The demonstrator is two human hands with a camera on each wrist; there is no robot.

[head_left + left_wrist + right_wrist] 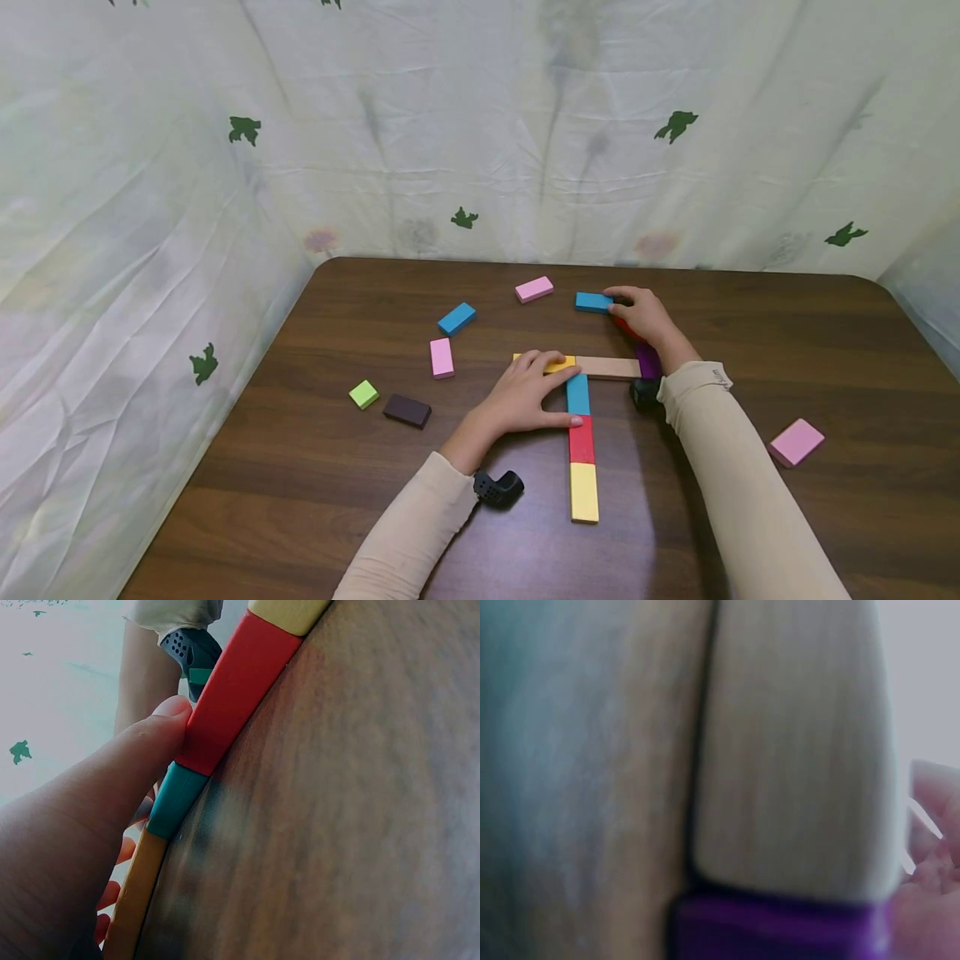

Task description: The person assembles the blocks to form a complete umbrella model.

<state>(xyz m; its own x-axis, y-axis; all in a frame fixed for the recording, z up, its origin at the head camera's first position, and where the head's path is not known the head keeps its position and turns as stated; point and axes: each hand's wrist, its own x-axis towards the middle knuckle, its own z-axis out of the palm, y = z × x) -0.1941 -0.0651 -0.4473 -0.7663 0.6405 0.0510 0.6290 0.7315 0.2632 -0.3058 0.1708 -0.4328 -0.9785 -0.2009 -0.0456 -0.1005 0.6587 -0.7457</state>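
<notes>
My left hand (527, 392) lies with fingers spread across an orange-yellow block (561, 365), its thumb tip at a red block (581, 442). Between thumb and fingers is a blue block (578, 394), end to end with the red one. In the left wrist view the thumb touches the red block's (232, 690) edge. My right hand (643, 315) pinches the right end of another blue block (591, 302) farther back. Partly hidden under that hand are a second red block (626, 326) and a purple block (648, 362). A plain wood block (609, 367) joins the orange-yellow and purple blocks.
A yellow block (584, 493) ends the row nearest me. Loose on the brown table (300, 517) lie several pink blocks, one at the right (797, 442), a blue block (457, 318), a green block (363, 394) and a dark block (407, 411). White cloth hangs behind.
</notes>
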